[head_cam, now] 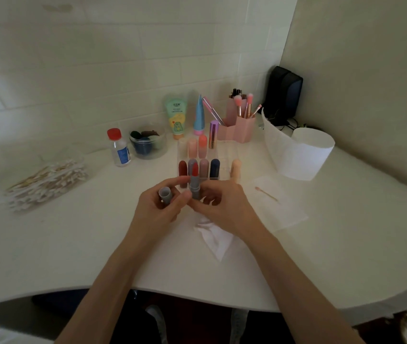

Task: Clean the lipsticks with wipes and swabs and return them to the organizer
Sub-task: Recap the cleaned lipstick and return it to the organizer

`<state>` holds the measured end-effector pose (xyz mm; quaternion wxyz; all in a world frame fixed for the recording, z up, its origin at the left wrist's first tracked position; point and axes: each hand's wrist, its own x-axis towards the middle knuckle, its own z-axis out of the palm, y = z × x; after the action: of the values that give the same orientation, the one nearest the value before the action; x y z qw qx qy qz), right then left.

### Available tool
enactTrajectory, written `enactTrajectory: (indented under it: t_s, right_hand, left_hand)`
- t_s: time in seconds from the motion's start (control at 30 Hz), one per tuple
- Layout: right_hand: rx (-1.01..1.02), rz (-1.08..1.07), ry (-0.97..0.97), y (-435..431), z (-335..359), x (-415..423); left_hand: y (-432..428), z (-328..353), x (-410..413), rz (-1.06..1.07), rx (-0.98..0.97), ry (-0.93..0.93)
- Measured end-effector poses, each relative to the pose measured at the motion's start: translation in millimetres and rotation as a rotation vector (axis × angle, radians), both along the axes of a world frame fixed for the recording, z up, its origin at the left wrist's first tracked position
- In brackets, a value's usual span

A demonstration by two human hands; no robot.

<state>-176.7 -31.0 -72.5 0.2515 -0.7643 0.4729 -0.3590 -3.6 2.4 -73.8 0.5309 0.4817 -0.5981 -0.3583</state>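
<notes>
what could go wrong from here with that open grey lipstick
1. The exposed red bullet of the grey lipstick tube, pinched by the right hand, sits very near the left hand; it may smear skin or snap if bumped.
2. The round grey cap in the left hand could scrape the bullet if pushed on crooked.
3. The clear acrylic organizer stands close behind; a forward sweep might smear its wall.

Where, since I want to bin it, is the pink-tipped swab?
Head view: the swab lies on a flat white sheet right of the right hand, nearer than the white roll.
</notes>
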Motion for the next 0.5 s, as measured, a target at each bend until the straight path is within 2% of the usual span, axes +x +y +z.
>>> enactTrajectory:
  t_s: [0.3,0.5]
  right_hand:
    - [0.017,0.158,0.135,3.3,1.7,-3.8]
    - [0.036,0.154,0.105,5.3,3.3,-3.6]
  left_hand:
    - [0.6,-2.7,6.0,0.043,0.013,0.031]
    - [2.5,0.0,7.8,0.046,0.038,0.142]
